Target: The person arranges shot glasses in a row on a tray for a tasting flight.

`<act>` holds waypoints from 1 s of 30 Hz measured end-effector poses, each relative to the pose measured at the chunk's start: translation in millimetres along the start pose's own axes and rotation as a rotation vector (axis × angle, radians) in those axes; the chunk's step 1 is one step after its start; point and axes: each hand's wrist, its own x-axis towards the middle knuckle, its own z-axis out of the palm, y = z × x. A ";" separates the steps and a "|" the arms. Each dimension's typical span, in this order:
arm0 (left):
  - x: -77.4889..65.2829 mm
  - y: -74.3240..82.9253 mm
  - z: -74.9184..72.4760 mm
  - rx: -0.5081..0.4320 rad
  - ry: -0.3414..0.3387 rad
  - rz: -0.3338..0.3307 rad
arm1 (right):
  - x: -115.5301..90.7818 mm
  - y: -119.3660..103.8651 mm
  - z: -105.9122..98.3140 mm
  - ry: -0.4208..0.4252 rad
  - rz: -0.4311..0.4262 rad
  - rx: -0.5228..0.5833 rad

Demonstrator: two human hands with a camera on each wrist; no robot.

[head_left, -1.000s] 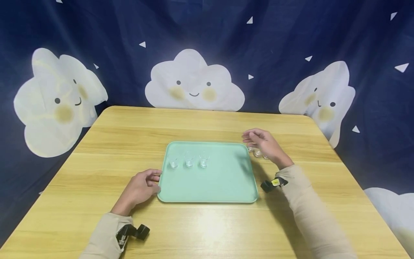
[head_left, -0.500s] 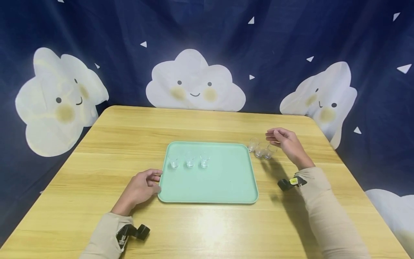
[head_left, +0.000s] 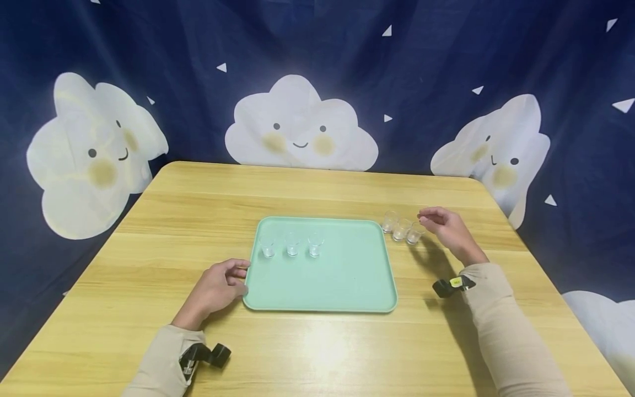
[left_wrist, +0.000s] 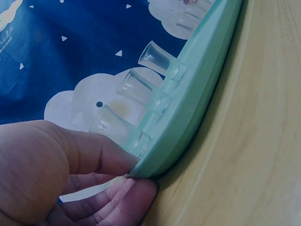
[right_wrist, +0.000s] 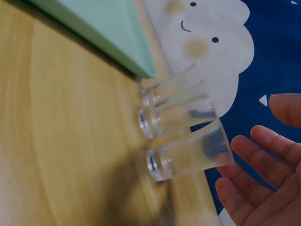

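My left hand point(head_left: 217, 286) pinches the left rim of a mint-green tray point(head_left: 347, 281); in the left wrist view the thumb lies over the rim and the fingers point(left_wrist: 136, 200) under it. Three clear shot glasses stand upright in a row on the tray's left half, the middle glass point(head_left: 291, 246) among them. Off the tray's far right corner, three more shot glasses stand close together on the table, the rightmost glass point(head_left: 414, 234) nearest my right hand point(head_left: 448, 231). That hand is held open around the rim height of this glass point(right_wrist: 188, 150), fingers apart and holding nothing.
The wooden table point(head_left: 317, 353) carries the tray near its middle. Behind it hangs a dark blue curtain point(head_left: 416, 66) printed with smiling clouds. Each wrist wears a black camera mount, such as the right wrist camera point(head_left: 444, 286).
My right hand has moved right from over the glasses beside the tray, uncovering them, then slightly down to the rightmost one. The left hand stays at the tray rim.
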 end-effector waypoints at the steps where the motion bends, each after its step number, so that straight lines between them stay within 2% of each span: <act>1: -0.2 0.3 0.0 0.000 0.001 0.001 | 0.0 2.1 0.6 -0.005 0.000 -0.020; 8: -1.1 0.9 0.6 -0.023 -0.002 0.004 | 0.1 13.5 6.6 -0.038 -0.015 -0.036; 15: -0.9 0.1 1.0 -0.033 -0.002 -0.001 | 0.8 22.0 9.4 -0.062 0.000 0.045; 20: -0.4 -0.3 0.8 -0.042 -0.003 -0.004 | 3.1 25.7 10.4 -0.071 -0.024 -0.045; 25: -0.1 -0.8 0.9 -0.042 -0.003 -0.002 | 3.6 27.4 11.4 -0.072 -0.028 -0.070; 30: 0.0 -0.8 1.2 -0.049 -0.003 -0.002 | 2.2 27.3 11.4 -0.039 -0.036 -0.078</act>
